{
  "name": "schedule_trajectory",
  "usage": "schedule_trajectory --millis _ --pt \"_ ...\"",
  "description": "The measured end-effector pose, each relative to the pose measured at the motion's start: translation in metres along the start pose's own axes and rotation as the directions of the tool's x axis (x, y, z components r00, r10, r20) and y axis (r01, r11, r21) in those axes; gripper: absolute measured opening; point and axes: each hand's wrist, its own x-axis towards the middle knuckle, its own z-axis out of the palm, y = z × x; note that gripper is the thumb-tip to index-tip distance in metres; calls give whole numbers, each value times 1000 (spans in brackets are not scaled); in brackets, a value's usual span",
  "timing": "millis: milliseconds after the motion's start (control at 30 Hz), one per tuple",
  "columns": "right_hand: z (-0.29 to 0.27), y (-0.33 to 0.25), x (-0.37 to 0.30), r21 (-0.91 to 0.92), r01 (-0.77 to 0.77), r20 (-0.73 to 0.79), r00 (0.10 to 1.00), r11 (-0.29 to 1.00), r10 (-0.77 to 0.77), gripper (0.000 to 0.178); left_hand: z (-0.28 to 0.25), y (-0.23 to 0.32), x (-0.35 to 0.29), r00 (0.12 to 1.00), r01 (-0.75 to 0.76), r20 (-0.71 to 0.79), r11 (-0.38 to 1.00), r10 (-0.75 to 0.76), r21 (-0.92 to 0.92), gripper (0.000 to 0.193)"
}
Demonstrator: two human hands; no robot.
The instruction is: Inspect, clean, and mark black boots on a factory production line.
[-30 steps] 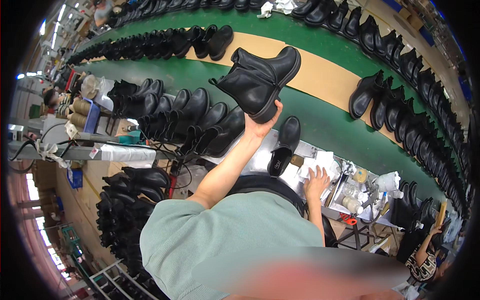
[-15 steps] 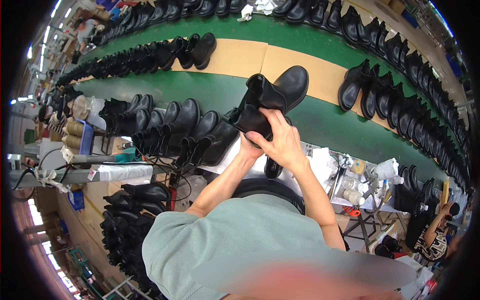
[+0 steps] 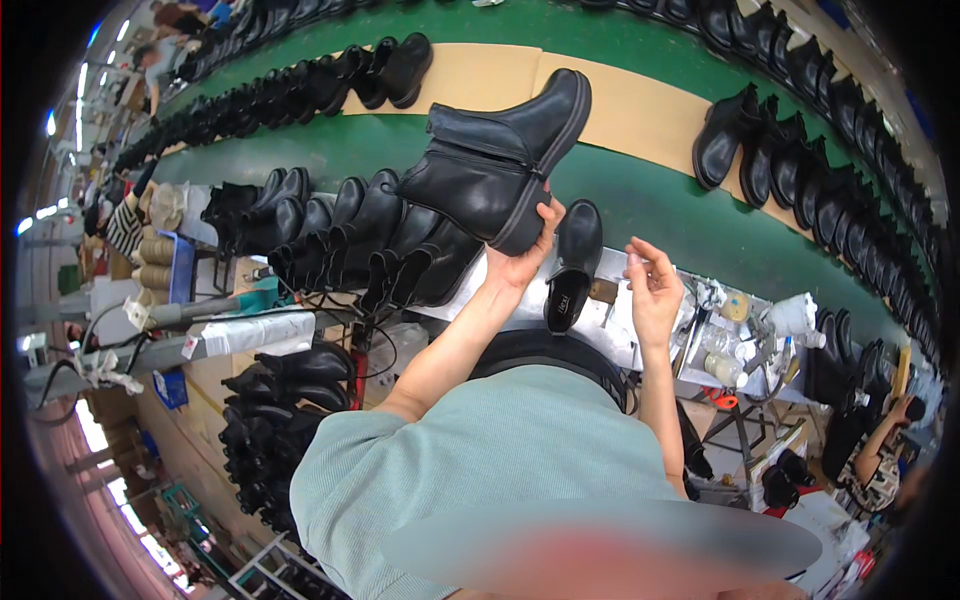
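A black leather ankle boot [image 3: 480, 170] with a side zipper is held up over the bench, lying on its side with its shaft toward the left and its toe pointing away to the right. My left hand [image 3: 527, 250] grips it from below, around the heel and sole. To the right, my right hand [image 3: 655, 290] is raised clear of the boot, its fingers loosely bent and apart, with nothing visible in them. Between my hands another black shoe [image 3: 580, 240] stands on the bench, its opening toward me and its insole showing.
Several black boots [image 3: 345, 235] crowd the bench at left. Rows of boots [image 3: 770, 165] line the green table [image 3: 640, 185] and its tan cardboard strip [image 3: 620, 115]. Bottles [image 3: 725, 370] and orange-handled scissors [image 3: 718, 398] lie at right. More boots [image 3: 280, 430] are stacked low at left.
The boot has been lifted and turned so its zipper side shows. My right hand has let go and moved right. The shoe on the bench is now in plain sight.
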Motion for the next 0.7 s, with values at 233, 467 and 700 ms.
schedule_trajectory --millis 233,467,700 --pt "-42 53 -12 -521 -83 -47 997 849 69 25 -6 -9 -2 990 137 35 988 -135 -69 41" --pt "-19 145 -34 -880 276 307 952 386 17 44 -6 2 -16 989 49 99 864 -113 500 41" --pt "-28 106 -23 -937 10 30 998 349 52 22 -21 17 -44 996 -38 10 328 87 944 32"
